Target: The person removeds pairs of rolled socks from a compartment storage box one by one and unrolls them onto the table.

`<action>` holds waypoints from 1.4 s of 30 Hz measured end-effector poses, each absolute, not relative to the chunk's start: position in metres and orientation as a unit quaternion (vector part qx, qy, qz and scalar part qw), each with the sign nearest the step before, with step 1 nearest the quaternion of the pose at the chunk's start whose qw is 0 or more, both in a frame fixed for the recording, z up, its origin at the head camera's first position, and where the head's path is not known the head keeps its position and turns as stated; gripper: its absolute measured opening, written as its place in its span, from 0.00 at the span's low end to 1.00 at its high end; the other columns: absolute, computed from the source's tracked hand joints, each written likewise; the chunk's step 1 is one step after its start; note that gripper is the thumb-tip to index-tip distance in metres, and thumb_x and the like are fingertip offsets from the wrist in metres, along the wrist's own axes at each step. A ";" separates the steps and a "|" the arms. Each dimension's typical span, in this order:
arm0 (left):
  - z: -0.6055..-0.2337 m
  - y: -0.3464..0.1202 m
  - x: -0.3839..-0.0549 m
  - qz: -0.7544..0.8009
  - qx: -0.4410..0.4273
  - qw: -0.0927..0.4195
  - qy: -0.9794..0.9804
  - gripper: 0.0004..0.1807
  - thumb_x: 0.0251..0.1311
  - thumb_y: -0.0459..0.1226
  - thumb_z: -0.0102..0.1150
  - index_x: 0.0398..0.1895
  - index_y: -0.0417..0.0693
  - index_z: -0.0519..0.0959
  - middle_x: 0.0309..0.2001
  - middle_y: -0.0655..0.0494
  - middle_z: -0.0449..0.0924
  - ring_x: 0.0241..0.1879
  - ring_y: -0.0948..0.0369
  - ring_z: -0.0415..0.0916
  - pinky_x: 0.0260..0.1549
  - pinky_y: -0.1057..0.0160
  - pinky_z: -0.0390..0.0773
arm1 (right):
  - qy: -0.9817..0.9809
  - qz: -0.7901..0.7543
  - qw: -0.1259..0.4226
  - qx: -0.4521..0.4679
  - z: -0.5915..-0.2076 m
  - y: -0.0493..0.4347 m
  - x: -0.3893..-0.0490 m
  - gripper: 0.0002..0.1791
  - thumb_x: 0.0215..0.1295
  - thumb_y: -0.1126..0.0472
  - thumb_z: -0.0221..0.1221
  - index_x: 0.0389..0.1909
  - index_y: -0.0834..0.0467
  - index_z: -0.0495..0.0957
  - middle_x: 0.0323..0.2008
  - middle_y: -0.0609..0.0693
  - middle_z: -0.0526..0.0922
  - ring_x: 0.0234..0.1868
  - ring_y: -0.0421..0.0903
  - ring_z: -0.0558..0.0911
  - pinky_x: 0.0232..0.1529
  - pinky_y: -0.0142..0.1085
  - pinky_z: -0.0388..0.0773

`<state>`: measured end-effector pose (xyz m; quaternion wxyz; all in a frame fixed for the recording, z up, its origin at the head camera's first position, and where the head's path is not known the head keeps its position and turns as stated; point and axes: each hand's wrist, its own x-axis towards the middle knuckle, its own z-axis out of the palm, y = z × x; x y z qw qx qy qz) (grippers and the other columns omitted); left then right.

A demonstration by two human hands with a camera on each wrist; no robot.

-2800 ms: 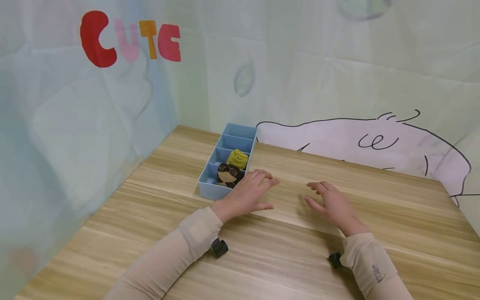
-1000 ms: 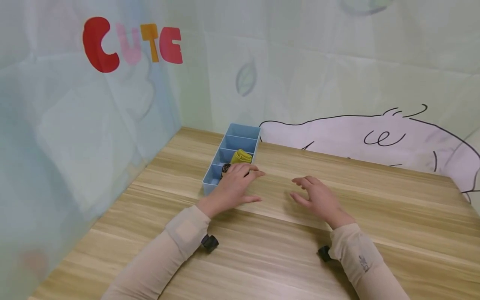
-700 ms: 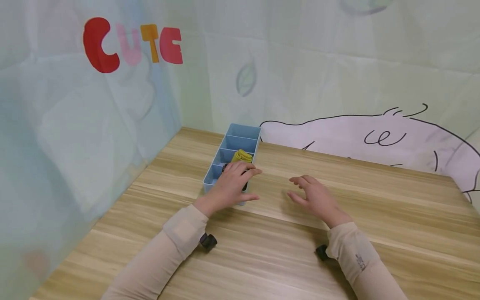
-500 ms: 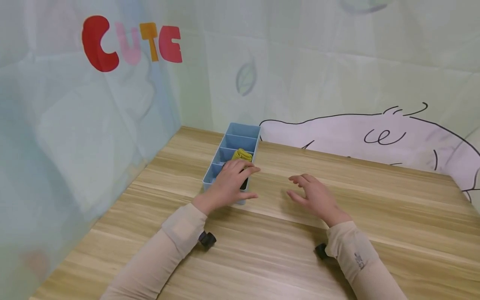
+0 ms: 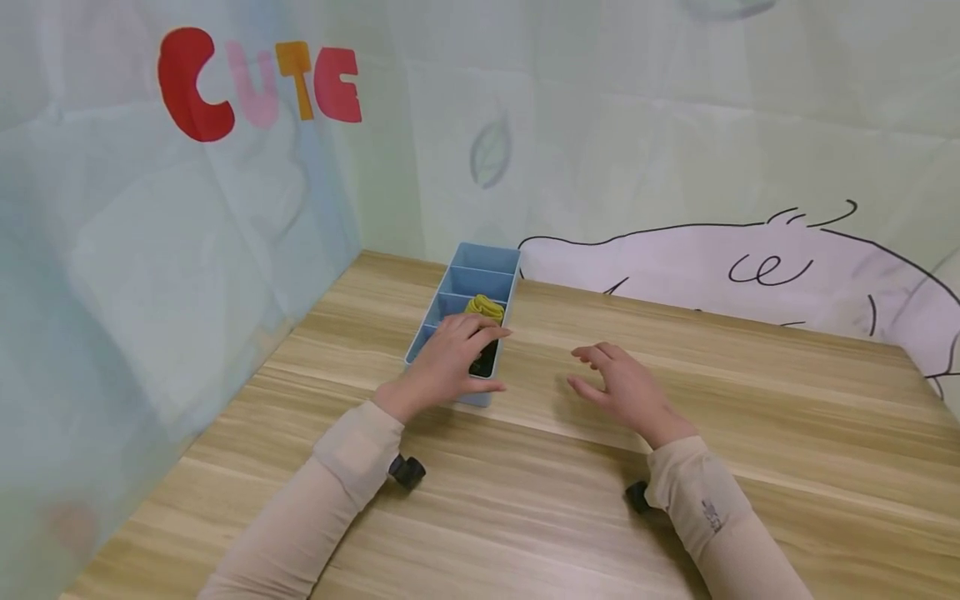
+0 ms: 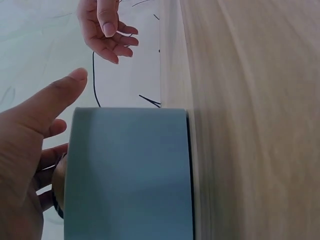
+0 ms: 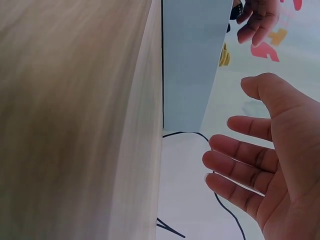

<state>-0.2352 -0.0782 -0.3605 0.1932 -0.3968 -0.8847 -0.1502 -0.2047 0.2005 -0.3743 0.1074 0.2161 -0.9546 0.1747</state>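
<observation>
A long pale-blue divided box stands on the table with its row of compartments running away from me. Over its near end hovers my left hand, thumb spread away from loosely bent fingers. Beneath that hand, mostly hidden in the nearest compartment, lies a black-and-tan patterned roll of cloth. The left wrist view has the fingers close beside the patterned roll, above the box rim. A rolled yellow cloth sits one compartment farther back. To the right of the box, my right hand is held above the table, fingers relaxed, holding nothing.
The wood-grain table runs back to a printed cloth backdrop along the left and far sides. Small black cameras are strapped under both wrists. The two far compartments of the box show bare blue walls.
My left hand has shifted left over the near compartment, covering most of the patterned roll. My right hand has drifted left too. The box and yellow cloth stay in place.
</observation>
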 end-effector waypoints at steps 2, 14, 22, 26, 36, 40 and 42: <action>-0.359 -0.081 -0.236 -0.154 -0.393 0.183 -0.888 0.39 0.44 0.53 0.73 0.59 0.47 0.74 0.56 0.49 0.75 0.58 0.50 0.70 0.63 0.46 0.65 | -0.954 0.175 0.106 0.218 -0.374 0.200 -0.205 0.24 0.65 0.50 0.59 0.55 0.61 0.76 0.50 0.57 0.80 0.47 0.53 0.82 0.46 0.48 0.79; -0.356 -0.092 -0.242 -0.178 -0.390 0.187 -0.884 0.40 0.38 0.52 0.76 0.57 0.46 0.75 0.52 0.50 0.77 0.57 0.51 0.70 0.62 0.46 0.65 | -0.957 0.163 0.089 0.221 -0.372 0.194 -0.208 0.25 0.66 0.47 0.57 0.56 0.60 0.76 0.53 0.56 0.79 0.48 0.52 0.82 0.48 0.47 0.80; -0.350 -0.101 -0.244 -0.170 -0.373 0.155 -0.899 0.43 0.38 0.53 0.76 0.59 0.46 0.74 0.54 0.48 0.76 0.58 0.49 0.70 0.62 0.44 0.65 | -0.954 0.175 0.092 0.225 -0.371 0.187 -0.210 0.24 0.65 0.47 0.58 0.56 0.59 0.76 0.53 0.55 0.80 0.48 0.51 0.82 0.45 0.46 0.80; -0.347 -0.105 -0.244 -0.165 -0.364 0.133 -0.907 0.44 0.38 0.53 0.77 0.61 0.46 0.73 0.55 0.47 0.75 0.59 0.49 0.69 0.62 0.44 0.64 | -0.953 0.182 0.090 0.227 -0.371 0.182 -0.211 0.24 0.65 0.48 0.58 0.56 0.60 0.76 0.53 0.56 0.80 0.47 0.51 0.82 0.45 0.46 0.80; -0.345 -0.115 -0.247 -0.159 -0.348 0.110 -0.917 0.45 0.37 0.54 0.76 0.61 0.46 0.72 0.56 0.48 0.75 0.60 0.49 0.69 0.63 0.43 0.62 | -0.948 0.197 0.082 0.235 -0.369 0.174 -0.213 0.25 0.65 0.48 0.58 0.56 0.60 0.76 0.52 0.56 0.80 0.48 0.52 0.82 0.47 0.47 0.80; -0.346 -0.119 -0.247 -0.161 -0.347 0.111 -0.917 0.44 0.37 0.54 0.76 0.60 0.45 0.73 0.55 0.47 0.76 0.59 0.48 0.69 0.64 0.43 0.61 | -0.947 0.197 0.078 0.241 -0.368 0.172 -0.213 0.25 0.66 0.48 0.57 0.56 0.61 0.76 0.52 0.56 0.80 0.48 0.52 0.82 0.47 0.47 0.79; -0.346 -0.121 -0.247 -0.160 -0.344 0.111 -0.918 0.44 0.38 0.54 0.76 0.60 0.45 0.73 0.55 0.47 0.76 0.59 0.48 0.69 0.64 0.42 0.60 | -0.947 0.197 0.077 0.242 -0.368 0.171 -0.214 0.25 0.66 0.48 0.57 0.56 0.61 0.76 0.52 0.56 0.80 0.48 0.52 0.82 0.47 0.47 0.79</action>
